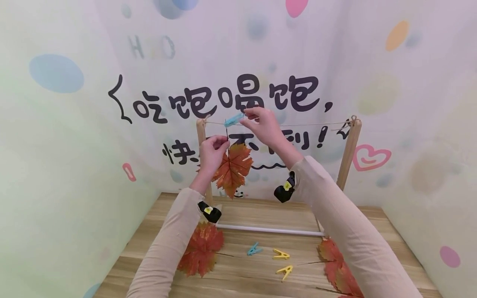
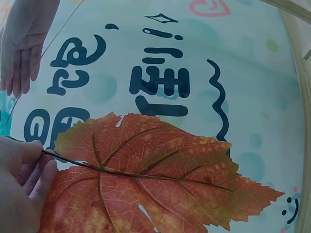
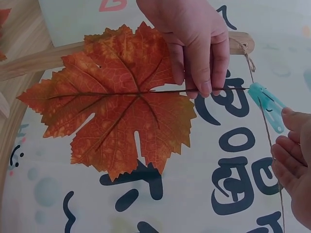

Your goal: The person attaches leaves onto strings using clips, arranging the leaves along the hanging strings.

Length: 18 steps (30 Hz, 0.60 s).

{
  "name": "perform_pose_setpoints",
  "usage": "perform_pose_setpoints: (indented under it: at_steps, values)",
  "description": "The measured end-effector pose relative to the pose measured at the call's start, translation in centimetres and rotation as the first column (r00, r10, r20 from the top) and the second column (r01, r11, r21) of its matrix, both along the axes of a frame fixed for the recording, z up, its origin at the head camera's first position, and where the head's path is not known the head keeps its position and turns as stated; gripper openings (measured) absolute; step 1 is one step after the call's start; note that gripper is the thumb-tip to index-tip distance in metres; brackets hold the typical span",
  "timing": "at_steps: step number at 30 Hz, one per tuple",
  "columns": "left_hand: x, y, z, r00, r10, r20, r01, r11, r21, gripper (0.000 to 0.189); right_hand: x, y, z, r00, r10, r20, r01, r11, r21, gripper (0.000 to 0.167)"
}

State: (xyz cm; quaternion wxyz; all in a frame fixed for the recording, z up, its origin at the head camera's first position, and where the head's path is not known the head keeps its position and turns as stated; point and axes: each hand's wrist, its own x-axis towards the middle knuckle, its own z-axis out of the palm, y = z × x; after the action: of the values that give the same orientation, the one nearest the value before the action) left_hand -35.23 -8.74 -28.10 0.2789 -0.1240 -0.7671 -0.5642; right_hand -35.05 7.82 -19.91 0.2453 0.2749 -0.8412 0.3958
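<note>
A red-orange artificial maple leaf (image 1: 232, 167) hangs by its dark stem below a cord (image 1: 298, 124). My left hand (image 1: 215, 153) pinches the stem between thumb and fingers, just above the blade. Higher up, a light blue clothespin (image 1: 233, 120) sits at the stem's top end, on the cord. Close to the clothespin's handle end is my right hand (image 1: 263, 124); in the right wrist view its thumb (image 3: 293, 118) lies at the handles and the other fingers are spread apart from them. Whether the thumb touches the clothespin is hard to tell.
Two wooden posts (image 1: 348, 155) hold the cord, with a white rod (image 1: 270, 230) low between them. On the wooden table (image 1: 242, 285) lie a blue clothespin (image 1: 254, 249), two yellow clothespins (image 1: 281, 254) and red leaves (image 1: 202, 250) at left and right. A printed cloth (image 1: 223, 41) hangs behind.
</note>
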Motion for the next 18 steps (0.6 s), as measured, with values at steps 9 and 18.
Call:
perform_pose_setpoints:
  at_steps: [9,18]
  values:
    - [0.3,0.1,0.0,1.0,0.008,-0.012,-0.008,1.0,0.003,0.015,1.4,1.1,-0.1,0.997,0.003,-0.071,0.002,0.998,0.063,0.037]
    - [0.9,-0.1,-0.1,1.0,-0.003,0.015,0.003,1.0,0.011,0.016,3.9,2.6,-1.4,0.976,0.094,-0.198,-0.076,0.992,0.099,0.035]
